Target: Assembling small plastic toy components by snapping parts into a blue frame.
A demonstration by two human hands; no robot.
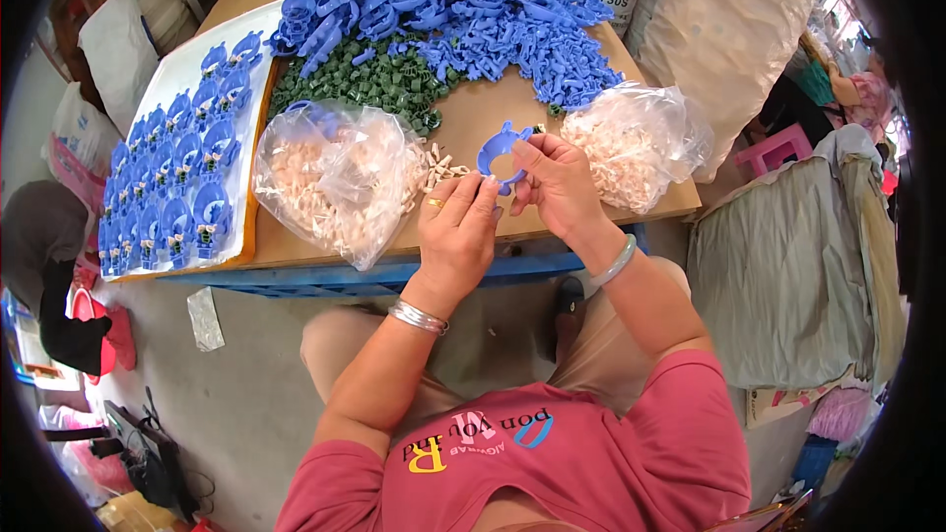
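A blue plastic ring-shaped part (486, 156) is held up just above the near edge of the table. My right hand (564, 182) pinches its right side between thumb and fingers. From the lower left, my left hand (457, 229) closes its fingertips on the bottom edge of the same part. Small pale peach pieces (439, 169) lie loose just beyond my left hand. More of them fill a clear plastic bag (340, 182) on the left and another clear bag (631, 143) on the right.
Blue plastic parts (434, 0) are heaped at the back of the table (483, 103), with green pieces (379, 79) before them. A white tray (148, 199) on the left carries rows of blue assembled pieces. Large sacks (724, 30) stand at right; other people are at both sides.
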